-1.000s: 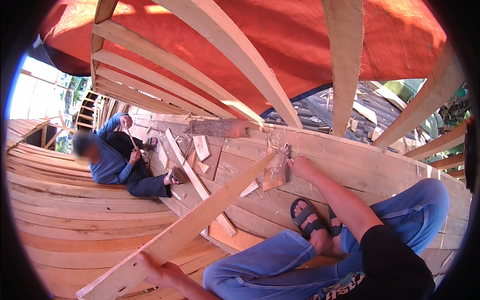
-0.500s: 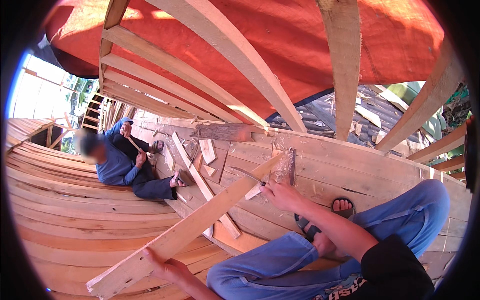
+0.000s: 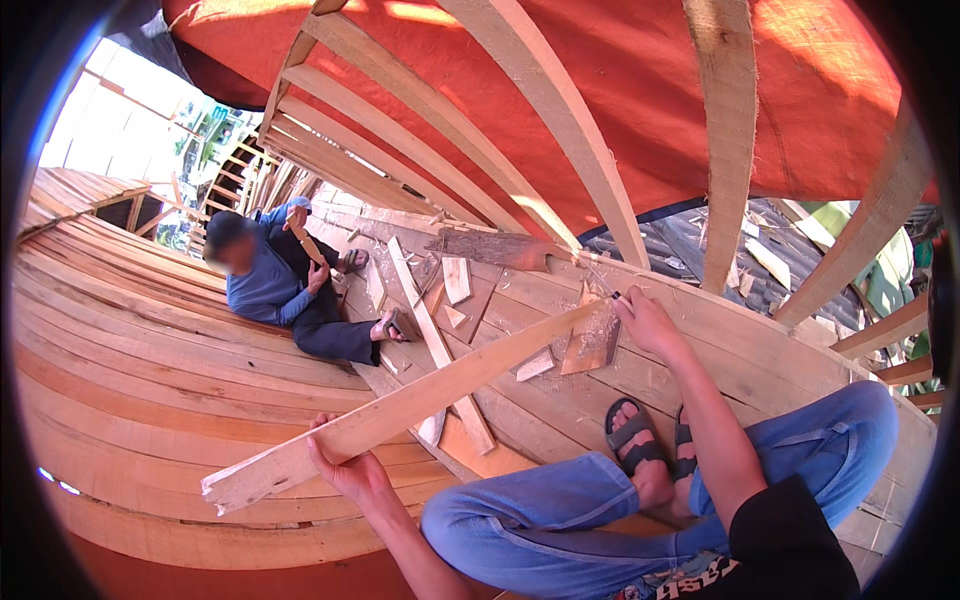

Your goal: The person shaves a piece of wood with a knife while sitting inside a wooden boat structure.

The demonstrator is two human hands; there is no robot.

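Over planking point(image 3: 740, 350), left hand point(image 3: 350, 472) gripping board point(image 3: 450, 385), right hand point(image 3: 648, 322) clasping knife point(image 3: 613, 295), shifted toward board's far end

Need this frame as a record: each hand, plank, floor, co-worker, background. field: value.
left hand: grips plank near its lower-left end
right hand: holds knife by the plank's far end; blade contact unclear
plank: slanted, far end over or on block, can't tell which
floor: boards, with offcuts and long strip
co-worker: seated, holding stick
background: curved ribs, red tarp
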